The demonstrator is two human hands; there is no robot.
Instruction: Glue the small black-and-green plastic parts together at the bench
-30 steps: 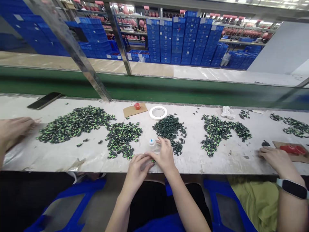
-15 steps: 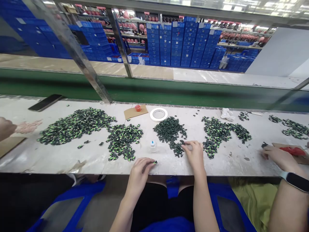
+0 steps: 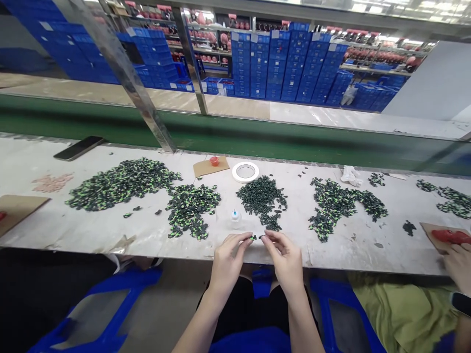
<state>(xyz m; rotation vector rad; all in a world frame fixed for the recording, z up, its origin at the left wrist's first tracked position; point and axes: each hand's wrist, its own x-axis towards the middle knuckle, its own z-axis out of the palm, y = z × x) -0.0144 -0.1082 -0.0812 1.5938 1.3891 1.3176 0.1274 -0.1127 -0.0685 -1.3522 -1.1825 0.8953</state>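
Near the table's front edge my left hand (image 3: 230,257) pinches a small black-and-green piece (image 3: 253,238) between thumb and fingertips. Facing it, my right hand (image 3: 285,257) is closed on a small dark piece (image 3: 262,237). A narrow gap separates the two pieces. Just beyond them lies a pile of small dark pieces (image 3: 260,196). A small clear bottle with a blue tip (image 3: 235,218) stands beyond my left hand. To its left is a heap of black-and-green pieces (image 3: 191,208).
A white tape roll (image 3: 245,165) and a red cup (image 3: 214,161) on cardboard lie at the back. More black-and-green pieces (image 3: 333,203) are on the right. A phone (image 3: 79,148) rests far left. A co-worker's hand (image 3: 459,264) is by a red object (image 3: 451,236).
My right hand has left the dark pile with a small piece and come beside my left hand. The left hand's piece has moved rightward. The co-worker's hand shifted right toward the red object.
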